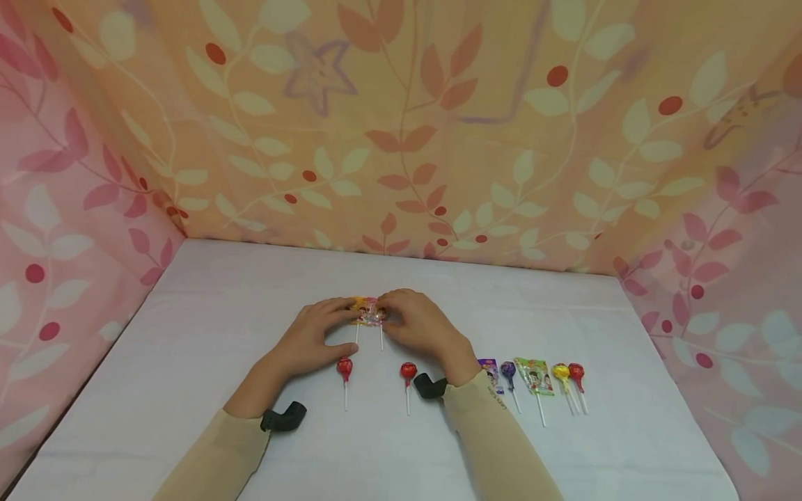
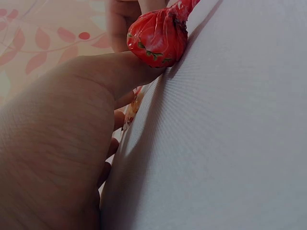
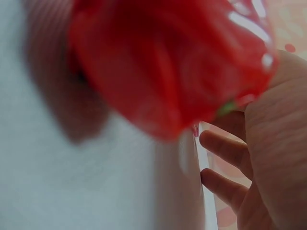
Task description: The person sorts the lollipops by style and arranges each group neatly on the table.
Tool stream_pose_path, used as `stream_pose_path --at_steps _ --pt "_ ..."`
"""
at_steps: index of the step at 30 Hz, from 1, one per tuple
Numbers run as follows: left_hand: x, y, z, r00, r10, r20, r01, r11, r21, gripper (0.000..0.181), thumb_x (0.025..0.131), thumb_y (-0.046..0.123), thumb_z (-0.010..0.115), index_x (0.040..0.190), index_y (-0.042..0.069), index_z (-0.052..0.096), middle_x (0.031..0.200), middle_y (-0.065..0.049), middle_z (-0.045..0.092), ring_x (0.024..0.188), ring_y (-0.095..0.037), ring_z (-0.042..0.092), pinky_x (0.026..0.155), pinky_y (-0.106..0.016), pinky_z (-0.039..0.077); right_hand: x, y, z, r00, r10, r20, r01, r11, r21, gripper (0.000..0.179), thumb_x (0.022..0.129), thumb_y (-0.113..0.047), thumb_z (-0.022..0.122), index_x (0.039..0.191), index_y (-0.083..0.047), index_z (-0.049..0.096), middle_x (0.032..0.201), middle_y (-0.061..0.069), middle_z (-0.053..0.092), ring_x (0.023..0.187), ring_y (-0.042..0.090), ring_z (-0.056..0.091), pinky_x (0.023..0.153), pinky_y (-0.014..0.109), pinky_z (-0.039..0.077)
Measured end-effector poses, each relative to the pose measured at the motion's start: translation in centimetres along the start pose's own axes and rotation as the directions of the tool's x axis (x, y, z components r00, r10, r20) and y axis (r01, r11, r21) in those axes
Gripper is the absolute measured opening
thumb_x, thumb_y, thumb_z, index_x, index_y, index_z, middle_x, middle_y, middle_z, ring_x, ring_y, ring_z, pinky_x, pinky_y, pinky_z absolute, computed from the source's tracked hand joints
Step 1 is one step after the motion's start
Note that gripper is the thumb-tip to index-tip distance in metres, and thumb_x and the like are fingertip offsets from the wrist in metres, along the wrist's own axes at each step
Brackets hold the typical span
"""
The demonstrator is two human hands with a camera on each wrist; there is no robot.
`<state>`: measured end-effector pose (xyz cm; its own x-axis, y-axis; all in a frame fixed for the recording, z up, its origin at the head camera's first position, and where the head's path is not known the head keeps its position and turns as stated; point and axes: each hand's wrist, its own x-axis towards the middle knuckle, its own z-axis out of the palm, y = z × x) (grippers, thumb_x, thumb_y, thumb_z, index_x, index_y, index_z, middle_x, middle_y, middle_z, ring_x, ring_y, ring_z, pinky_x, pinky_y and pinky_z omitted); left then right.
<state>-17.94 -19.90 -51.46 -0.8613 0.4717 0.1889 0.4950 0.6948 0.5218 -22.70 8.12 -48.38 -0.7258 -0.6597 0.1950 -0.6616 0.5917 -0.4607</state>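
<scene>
Head view shows 2 flat-wrapped lollipops [image 1: 370, 314], in yellow-orange and pink wrappers, which lie side by side on the white cloth [image 1: 250, 278], between the 2 hands of a person. Their 2 sticks point toward the person. The left hand [image 1: 313, 334] is at the left side of this pair: its fingers reach forward and touch the left wrapper, and the thumb is stretched wide away from them, its tip near the lower part of the left stick. The right hand [image 1: 418, 325] is at the right side, with its fingers bent over the right edge of the wrappers; I cannot tell if it pinches them or only touches them. In the right wrist view, 2 of its fingers are apart from each other.

Just below the left thumb lies the left red lollipop [image 1: 344, 370], and the right red lollipop [image 1: 409, 371] lies below the right hand, near the black wrist device [image 1: 430, 387]. Beyond the right forearm there is a row: a purple packet [image 1: 489, 371], partly hidden, a purple round lollipop [image 1: 508, 371], a green packet lollipop [image 1: 535, 376], then a yellow lollipop [image 1: 561, 373] just beside a third red lollipop [image 1: 576, 374]
</scene>
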Motion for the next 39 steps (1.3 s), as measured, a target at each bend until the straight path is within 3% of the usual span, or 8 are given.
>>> stream_pose_path --at_steps 12,39 --pt "-0.08 -0.02 -0.04 1.0 -0.016 0.004 0.016 1.0 -0.004 0.066 0.093 0.045 0.086 0.153 0.027 0.066 0.168 -0.002 0.049 0.158 -0.03 0.039 0.124 -0.062 0.03 0.03 -0.25 0.2 0.999 0.035 0.009 -0.035 0.999 -0.011 0.035 0.099 -0.019 0.081 0.134 -0.017 0.076 0.133 -0.005 0.073 0.131 0.016 0.063 0.119 0.041 0.047" --pt "-0.08 -0.15 -0.04 1.0 0.009 -0.01 -0.01 1.0 -0.027 0.064 0.093 0.045 0.087 0.151 0.027 0.067 0.167 -0.001 0.05 0.157 -0.033 0.04 0.122 -0.064 0.031 0.34 -0.22 0.4 1.0 -0.019 -0.011 0.018 0.999 -0.03 0.034 0.098 -0.024 0.083 0.131 -0.017 0.078 0.13 -0.005 0.075 0.127 0.015 0.066 0.115 0.042 0.05"
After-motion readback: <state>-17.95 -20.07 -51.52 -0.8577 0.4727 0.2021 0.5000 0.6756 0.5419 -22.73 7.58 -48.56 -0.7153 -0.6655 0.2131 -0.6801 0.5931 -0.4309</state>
